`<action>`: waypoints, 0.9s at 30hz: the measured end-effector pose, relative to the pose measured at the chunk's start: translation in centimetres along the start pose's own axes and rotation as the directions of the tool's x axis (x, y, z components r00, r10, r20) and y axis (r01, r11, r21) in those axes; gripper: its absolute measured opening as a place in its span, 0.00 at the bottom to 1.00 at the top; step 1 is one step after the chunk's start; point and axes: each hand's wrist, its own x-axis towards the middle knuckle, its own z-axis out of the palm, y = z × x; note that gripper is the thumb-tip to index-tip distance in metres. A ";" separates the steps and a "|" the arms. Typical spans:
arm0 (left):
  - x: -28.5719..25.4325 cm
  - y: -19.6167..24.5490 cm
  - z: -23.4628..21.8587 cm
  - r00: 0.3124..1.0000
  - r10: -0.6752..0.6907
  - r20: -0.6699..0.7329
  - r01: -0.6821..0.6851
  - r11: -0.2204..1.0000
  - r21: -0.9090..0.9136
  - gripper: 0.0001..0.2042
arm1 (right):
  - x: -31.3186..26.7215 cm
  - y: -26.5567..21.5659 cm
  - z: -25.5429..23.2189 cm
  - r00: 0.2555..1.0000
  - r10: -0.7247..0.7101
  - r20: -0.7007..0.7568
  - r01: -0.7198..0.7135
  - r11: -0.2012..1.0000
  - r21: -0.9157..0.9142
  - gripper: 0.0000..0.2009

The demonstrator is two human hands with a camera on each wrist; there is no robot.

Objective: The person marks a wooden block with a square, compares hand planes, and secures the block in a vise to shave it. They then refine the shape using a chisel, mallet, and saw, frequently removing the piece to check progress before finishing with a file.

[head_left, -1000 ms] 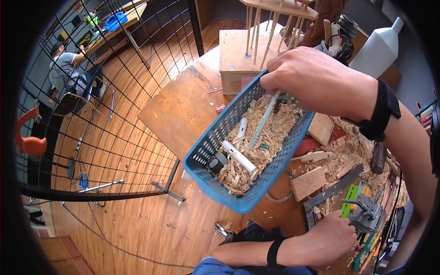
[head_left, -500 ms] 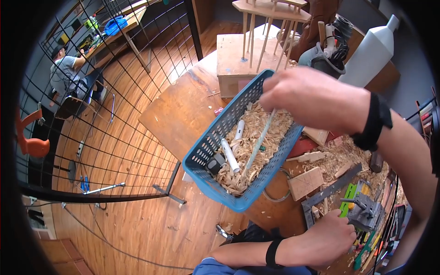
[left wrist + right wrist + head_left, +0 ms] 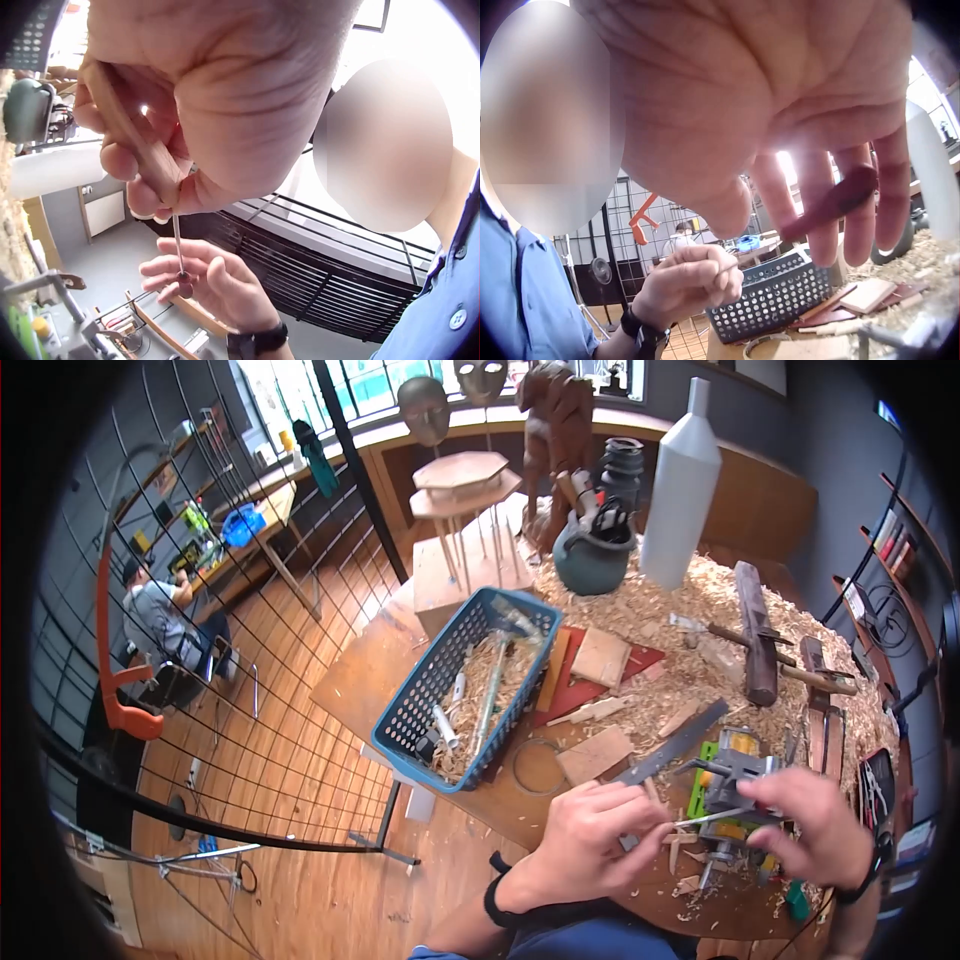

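Note:
My left hand (image 3: 600, 840) grips a light wooden stick (image 3: 124, 127), its fingers curled round it and its thumb close to the end. From that end a thin metal rod (image 3: 178, 244) runs across to my right hand (image 3: 815, 830). The rod's far end carries a dark red, elongated handle-like piece (image 3: 832, 202), which lies across the fingers in the right wrist view. My right hand has its fingers extended and its thumb apart. Both hands are over a grey and green vise-like tool (image 3: 738, 770) near the table's front edge.
A blue perforated basket (image 3: 412, 725) with wood shavings, white tubes and a pale rod stands to the left. Wooden blocks (image 3: 597, 754), a metal square (image 3: 685, 735) and a mallet (image 3: 755, 635) lie around. Behind are a green pot (image 3: 595, 565) and a white bottle (image 3: 683, 490).
My right hand has left the basket and moved down beside my left hand. My left hand has come away from the vise-like tool with the wooden stick. The head view has tilted up.

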 end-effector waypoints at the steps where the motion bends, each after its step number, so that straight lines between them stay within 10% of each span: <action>1: -0.2 0.4 0.8 1.000 0.015 0.012 -0.015 1.000 0.015 0.05 | -2.7 0.3 1.4 0.996 0.047 -0.074 -0.044 0.998 0.034 0.22; 12: 0.7 5.2 7.0 0.851 -0.278 0.445 0.367 0.921 -0.127 0.18 | -14.6 3.1 6.9 0.815 0.167 -0.555 -0.085 0.982 0.170 0.12; 27: 2.3 3.9 10.1 0.905 -0.099 0.413 0.144 0.986 -0.078 0.18 | -16.5 4.6 5.7 0.806 0.125 -0.578 -0.097 0.992 0.079 0.13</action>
